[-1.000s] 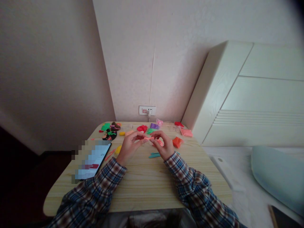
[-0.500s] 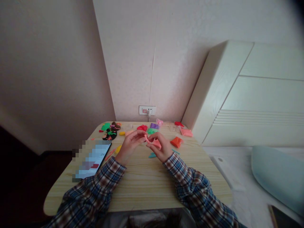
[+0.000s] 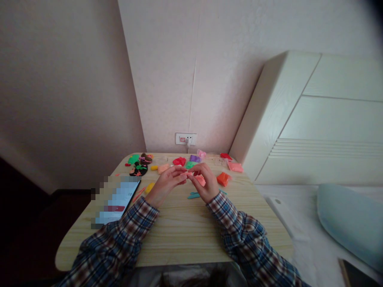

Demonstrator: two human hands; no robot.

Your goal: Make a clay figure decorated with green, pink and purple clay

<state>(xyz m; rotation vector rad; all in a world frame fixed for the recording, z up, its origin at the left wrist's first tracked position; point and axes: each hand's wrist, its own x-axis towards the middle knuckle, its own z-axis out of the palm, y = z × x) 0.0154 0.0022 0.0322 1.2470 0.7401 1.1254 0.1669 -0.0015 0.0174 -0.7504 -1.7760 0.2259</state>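
My left hand (image 3: 166,185) and my right hand (image 3: 206,183) meet above the middle of the table, fingertips almost together. Pinched between them is a small strip of pink modelling clay (image 3: 186,174), held by both hands. A larger pink clay piece (image 3: 200,180) shows under the curled fingers of my right hand; whether it is joined to the strip I cannot tell. Below the right hand lie blue-green modelling tools (image 3: 194,195). An orange packet of clay (image 3: 223,179) rests just right of that hand. Left of my left wrist is a yellow lump (image 3: 149,187).
A phone (image 3: 119,201) with a lit screen lies on the left of the wooden table (image 3: 182,235). Clay figures (image 3: 139,169) are at the back left. Red (image 3: 179,161), purple (image 3: 195,158) and pink packets (image 3: 235,166) line the far edge, below a wall socket (image 3: 186,138).
Half a second ago the pink clay was stretched in a curved band between my hands; now only a short strip shows at the fingertips. The right hand tilted and turned back; the arms barely moved.
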